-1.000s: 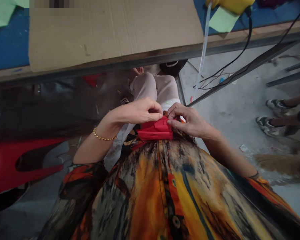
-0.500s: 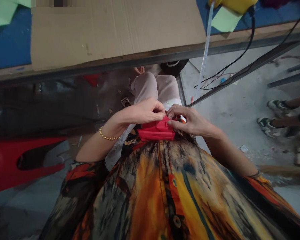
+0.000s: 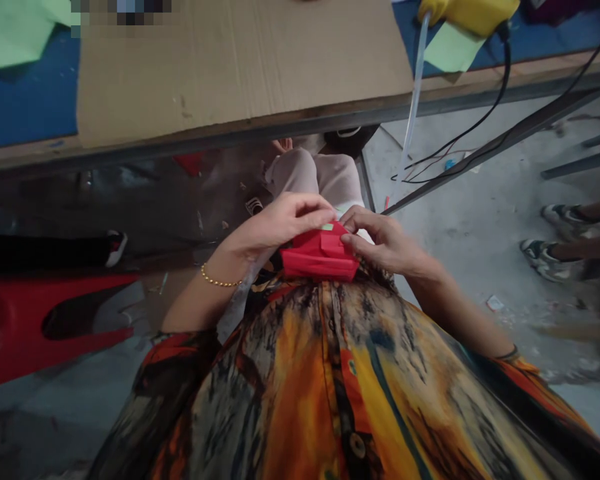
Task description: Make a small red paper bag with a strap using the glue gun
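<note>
A red folded piece [image 3: 320, 263], perhaps cloth or paper, rests in my lap against the patterned shirt. It has a small raised flap, and a pale green patch shows near its upper edge. My left hand [image 3: 293, 220] is closed at that upper edge, thumb and fingers brought together, the fingertips partly hidden. On the right side of the red piece, my right hand [image 3: 380, 243] pinches its upper right corner, with the thumb lying near the flap.
Ahead is a table with a cardboard sheet [image 3: 240, 60] on it. A yellow device [image 3: 485, 13] with a clear tube and black cable sits at the right. A red stool [image 3: 15, 300] stands at the left. Other people's feet [image 3: 550, 260] show on the right.
The pale green patch on the red piece has come into view. My left fingers have straightened somewhat along its upper edge. A dark-clothed leg with a shoe has appeared at the left.
</note>
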Demonstrator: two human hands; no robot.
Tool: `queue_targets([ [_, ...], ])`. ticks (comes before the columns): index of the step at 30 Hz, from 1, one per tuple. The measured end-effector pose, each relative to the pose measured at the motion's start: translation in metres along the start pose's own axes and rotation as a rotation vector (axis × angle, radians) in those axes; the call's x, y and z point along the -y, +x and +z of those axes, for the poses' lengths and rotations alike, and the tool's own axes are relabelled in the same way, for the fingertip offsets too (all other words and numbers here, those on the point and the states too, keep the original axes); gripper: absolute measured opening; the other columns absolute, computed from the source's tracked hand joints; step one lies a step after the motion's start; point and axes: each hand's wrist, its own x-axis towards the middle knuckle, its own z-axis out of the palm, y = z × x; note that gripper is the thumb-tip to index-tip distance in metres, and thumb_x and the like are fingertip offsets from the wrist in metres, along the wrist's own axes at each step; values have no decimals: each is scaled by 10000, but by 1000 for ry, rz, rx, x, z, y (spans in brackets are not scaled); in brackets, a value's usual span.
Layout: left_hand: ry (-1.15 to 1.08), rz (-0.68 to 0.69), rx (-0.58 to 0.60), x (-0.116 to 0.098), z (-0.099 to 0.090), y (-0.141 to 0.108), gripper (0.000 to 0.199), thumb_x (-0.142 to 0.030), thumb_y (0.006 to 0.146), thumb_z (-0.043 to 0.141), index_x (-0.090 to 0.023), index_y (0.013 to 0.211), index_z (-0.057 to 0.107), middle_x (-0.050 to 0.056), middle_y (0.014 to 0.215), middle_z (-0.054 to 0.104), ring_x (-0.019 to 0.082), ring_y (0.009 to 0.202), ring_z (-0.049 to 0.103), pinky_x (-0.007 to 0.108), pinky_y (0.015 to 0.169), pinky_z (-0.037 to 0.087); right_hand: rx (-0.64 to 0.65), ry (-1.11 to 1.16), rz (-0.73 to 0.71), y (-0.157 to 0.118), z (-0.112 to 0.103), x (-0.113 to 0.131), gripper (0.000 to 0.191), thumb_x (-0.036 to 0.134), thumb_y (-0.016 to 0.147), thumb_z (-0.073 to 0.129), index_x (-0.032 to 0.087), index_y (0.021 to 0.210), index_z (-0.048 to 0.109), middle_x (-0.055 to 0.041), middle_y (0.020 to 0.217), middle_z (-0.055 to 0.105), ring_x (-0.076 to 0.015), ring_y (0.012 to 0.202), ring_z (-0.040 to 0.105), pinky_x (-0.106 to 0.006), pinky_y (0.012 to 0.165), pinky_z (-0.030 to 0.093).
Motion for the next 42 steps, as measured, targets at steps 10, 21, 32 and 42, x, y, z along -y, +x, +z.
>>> queue_targets([
  [10, -656, -91, -220, 58, 8, -42, 880, -765, 439, 1016, -161, 1047, 813, 133, 1000, 815, 278, 957, 784, 350, 873, 622, -192, 89, 46, 11, -3, -6, 506, 712, 961, 670, 232, 802, 664, -67, 938, 742, -211, 855, 663, -370, 820, 540],
  [21, -694, -94, -446, 47, 24, -21, 537, -421, 517, 1087, -155, 887, 802, 22, 851, 810, 125, 736, 714, 245, 780, 601, -300, -168, -61, 12, 3, -12, 516, 702, 1039, 552, 250, 824, 678, -62, 874, 738, -221, 834, 671, -375, 812, 530],
  [32, -653, -75, -536, 46, 36, -24, 515, -413, 550, 1060, -170, 915, 790, 3, 835, 791, 129, 733, 694, 253, 764, 585, -322, -257, -107, 6, 26, -14, 469, 663, 1037, 591, 270, 1181, 804, -100, 1013, 752, -278, 963, 678, -456, 884, 554],
  [42, -651, -164, -501, 53, 46, -28, 394, -352, 634, 989, -172, 895, 754, -20, 793, 735, 117, 695, 652, 234, 709, 533, -141, -156, -79, 5, 22, -10, 461, 626, 1066, 570, 284, 999, 873, -97, 1113, 839, -284, 1029, 754, -487, 944, 540],
])
